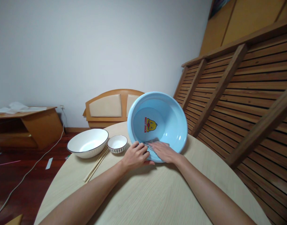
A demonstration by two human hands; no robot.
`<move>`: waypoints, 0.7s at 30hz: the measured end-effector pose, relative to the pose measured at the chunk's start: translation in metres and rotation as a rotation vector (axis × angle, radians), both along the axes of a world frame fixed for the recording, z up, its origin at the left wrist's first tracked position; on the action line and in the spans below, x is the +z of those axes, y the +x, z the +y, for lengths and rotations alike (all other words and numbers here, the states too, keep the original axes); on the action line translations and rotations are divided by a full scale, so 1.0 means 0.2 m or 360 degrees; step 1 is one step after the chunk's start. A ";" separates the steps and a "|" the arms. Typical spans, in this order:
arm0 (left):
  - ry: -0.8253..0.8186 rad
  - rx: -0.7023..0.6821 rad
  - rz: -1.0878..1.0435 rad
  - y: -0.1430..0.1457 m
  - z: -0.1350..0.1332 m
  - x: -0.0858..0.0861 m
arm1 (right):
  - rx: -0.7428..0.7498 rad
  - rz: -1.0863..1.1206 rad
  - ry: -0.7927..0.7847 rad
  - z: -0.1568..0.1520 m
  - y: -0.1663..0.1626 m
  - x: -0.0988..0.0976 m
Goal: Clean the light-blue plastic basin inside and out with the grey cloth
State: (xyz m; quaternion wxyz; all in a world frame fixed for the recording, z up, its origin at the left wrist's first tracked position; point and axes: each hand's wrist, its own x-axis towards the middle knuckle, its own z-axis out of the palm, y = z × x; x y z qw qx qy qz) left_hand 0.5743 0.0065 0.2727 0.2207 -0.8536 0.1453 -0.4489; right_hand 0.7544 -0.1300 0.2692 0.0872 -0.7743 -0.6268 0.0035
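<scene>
A light blue plastic basin (pixel 164 109) with a yellow duck print stands tilted on its edge on the round table, its inside facing me. My left hand (pixel 135 155) is closed on the basin's lower rim. My right hand (pixel 164 151) lies flat inside the basin near the rim, pressing a grey cloth (pixel 153 143) against the plastic. Only a small part of the cloth shows between my hands.
A large white bowl (pixel 88 146) and a small patterned bowl (pixel 117 144) sit to the left on the round wooden table (pixel 152 193), with wooden chopsticks (pixel 96 164) beside them. A slatted wooden frame (pixel 241 103) leans at the right. A chair back (pixel 110 107) stands behind.
</scene>
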 end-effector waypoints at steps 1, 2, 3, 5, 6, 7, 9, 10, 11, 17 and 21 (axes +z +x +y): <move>0.0008 -0.0001 0.0009 0.00 0.00 0.00 | -0.0079 -0.0068 -0.0030 -0.01 0.01 -0.01; 0.0010 -0.0001 0.0015 0.00 0.00 0.00 | -0.0157 -0.0122 -0.0057 -0.01 0.03 -0.01; 0.0009 -0.0002 0.0020 0.00 -0.01 0.00 | -0.0225 -0.0155 -0.0081 -0.02 0.04 -0.02; 0.0005 -0.0005 0.0028 0.00 -0.01 0.00 | -0.0317 -0.0152 -0.0110 -0.02 0.05 -0.02; 0.0001 -0.0008 0.0028 0.01 -0.01 -0.01 | -0.0324 -0.0123 -0.0113 -0.02 0.04 -0.03; -0.0004 -0.0010 0.0028 0.01 -0.01 -0.01 | -0.0302 -0.0081 -0.0112 -0.02 0.04 -0.03; -0.0021 -0.0005 0.0034 0.01 0.00 -0.02 | -0.0191 0.0029 -0.0090 -0.01 0.02 -0.02; -0.0035 0.0002 0.0037 0.01 0.00 -0.02 | -0.0119 0.0087 -0.0069 -0.01 0.01 -0.01; -0.0050 0.0012 0.0040 0.01 0.00 -0.03 | -0.0049 0.0135 -0.0042 0.00 0.00 0.00; -0.0159 0.0077 0.0066 0.01 0.01 -0.02 | 0.0067 0.0089 0.0045 -0.02 0.01 0.04; -0.0174 0.0076 0.0038 0.01 0.02 -0.02 | -0.0096 -0.0160 0.0002 -0.04 0.04 0.02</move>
